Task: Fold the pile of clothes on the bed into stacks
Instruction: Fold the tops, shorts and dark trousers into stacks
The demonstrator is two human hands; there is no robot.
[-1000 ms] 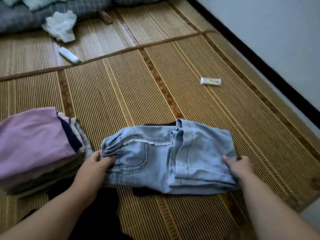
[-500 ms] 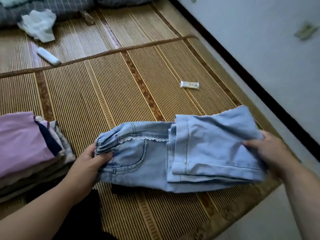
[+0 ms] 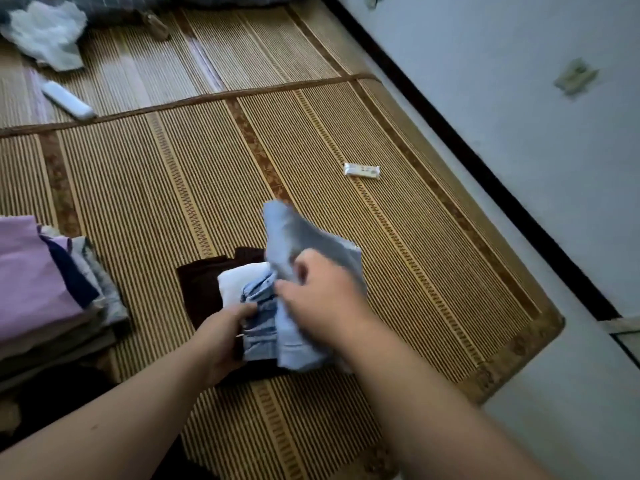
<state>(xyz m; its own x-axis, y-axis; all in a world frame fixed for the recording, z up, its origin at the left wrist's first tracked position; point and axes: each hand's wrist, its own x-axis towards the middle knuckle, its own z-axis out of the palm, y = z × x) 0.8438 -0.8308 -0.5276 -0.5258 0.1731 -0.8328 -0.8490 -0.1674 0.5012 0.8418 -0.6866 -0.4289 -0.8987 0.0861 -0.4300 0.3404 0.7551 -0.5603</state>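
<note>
Evidently this is a fold in mid-step, just below the middle of the frame. The pale blue jeans (image 3: 301,237) are doubled over and held off the woven mat (image 3: 173,185) that covers the bed. The left hand (image 3: 221,334) grips the gathered waistband end, thumb on top and fingers curled under it. The right hand (image 3: 325,299) is close beside it, its fingers bent into the leg end of the cloth. Blur hides exactly how they pinch, but it does appear to grip the cloth. Under the jeans lie a dark maroon garment (image 3: 204,285) and a white garment (image 3: 239,282), apparently a small stack already begun. A taller stack (image 3: 31,271) with a pink piece on top sits at the left edge of the frame.

I judge that the last fold of the jeans is being closed. The next move calls for laying the bundle down flat with its edges squared, probably on the dark and white pieces, then pressing it so the stiff denim does not spring open. A small wrapped packet (image 3: 362,170) lies well apart, to the upper right.
</note>
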